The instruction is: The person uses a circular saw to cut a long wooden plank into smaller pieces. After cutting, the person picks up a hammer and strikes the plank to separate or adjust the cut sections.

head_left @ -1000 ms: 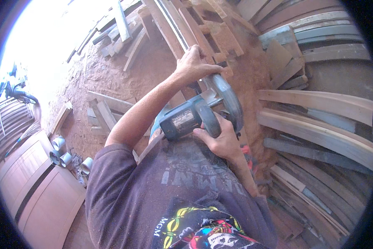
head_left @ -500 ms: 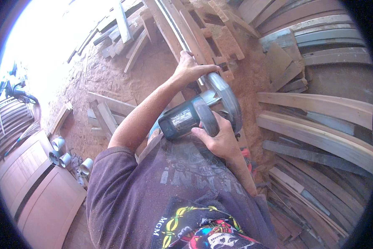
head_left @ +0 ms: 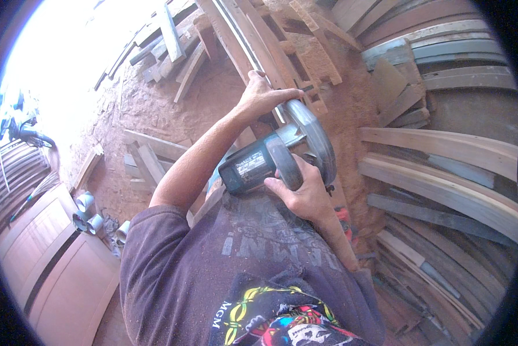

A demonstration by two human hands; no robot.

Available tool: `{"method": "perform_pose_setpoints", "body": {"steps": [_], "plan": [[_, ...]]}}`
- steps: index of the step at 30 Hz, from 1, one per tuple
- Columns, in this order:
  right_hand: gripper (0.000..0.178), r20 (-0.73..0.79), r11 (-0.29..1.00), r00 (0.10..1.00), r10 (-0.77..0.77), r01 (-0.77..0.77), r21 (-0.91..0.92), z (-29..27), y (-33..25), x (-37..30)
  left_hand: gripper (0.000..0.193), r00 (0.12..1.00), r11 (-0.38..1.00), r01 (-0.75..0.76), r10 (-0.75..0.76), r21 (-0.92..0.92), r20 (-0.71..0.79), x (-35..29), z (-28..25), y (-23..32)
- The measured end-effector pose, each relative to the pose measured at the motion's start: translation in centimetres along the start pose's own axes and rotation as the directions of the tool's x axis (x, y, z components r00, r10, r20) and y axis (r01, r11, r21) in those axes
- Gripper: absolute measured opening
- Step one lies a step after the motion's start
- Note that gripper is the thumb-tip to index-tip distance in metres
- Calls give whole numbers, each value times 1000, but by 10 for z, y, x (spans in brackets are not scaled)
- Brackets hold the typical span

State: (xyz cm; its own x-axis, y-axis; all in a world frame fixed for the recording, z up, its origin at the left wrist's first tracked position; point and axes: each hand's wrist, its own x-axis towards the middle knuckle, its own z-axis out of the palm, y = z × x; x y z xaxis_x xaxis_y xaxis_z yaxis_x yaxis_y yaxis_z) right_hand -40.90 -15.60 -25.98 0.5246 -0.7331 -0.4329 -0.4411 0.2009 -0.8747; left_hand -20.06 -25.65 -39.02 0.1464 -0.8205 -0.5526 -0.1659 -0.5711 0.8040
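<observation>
A teal and black circular saw [head_left: 244, 171] with a grey rounded blade guard [head_left: 318, 135] sits in front of my chest. My right hand [head_left: 307, 193] is wrapped round its loop handle, thumb on the near side. Ahead of the saw, my left hand [head_left: 259, 97] grips a long wooden board [head_left: 272, 60] running away from me. Its thumb stretches right, close to the front of the guard, while its other fingers curl over the board and are partly hidden. A pale strip [head_left: 236, 32] lies lengthwise along the wood. The saw blade is hidden.
Stacked planks [head_left: 438, 141] fill the right side. Wood offcuts [head_left: 149, 158] lie on the sawdust-covered ground to the left. Flat wooden panels [head_left: 74, 277] and several pale cylinders [head_left: 86, 202] are at the lower left, a motorcycle [head_left: 28, 134] farther off. A red object [head_left: 342, 219] shows beside my right forearm.
Both hands and the saw keep almost the same place. The surroundings shift slightly in the picture, as my view has turned a little.
</observation>
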Motion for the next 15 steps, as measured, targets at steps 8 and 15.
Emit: {"method": "perform_pose_setpoints", "body": {"steps": [8,15], "plan": [[28,-8,999,1000,-19,20,43,3,-4,5,138,1000,1000,-3,3,12,-7,7,-4,-3],[33,-2,1000,1000,-12,12,7,3,-7,10,137,1000,1000,3,-2,30,-7,0,-13,13]]}}
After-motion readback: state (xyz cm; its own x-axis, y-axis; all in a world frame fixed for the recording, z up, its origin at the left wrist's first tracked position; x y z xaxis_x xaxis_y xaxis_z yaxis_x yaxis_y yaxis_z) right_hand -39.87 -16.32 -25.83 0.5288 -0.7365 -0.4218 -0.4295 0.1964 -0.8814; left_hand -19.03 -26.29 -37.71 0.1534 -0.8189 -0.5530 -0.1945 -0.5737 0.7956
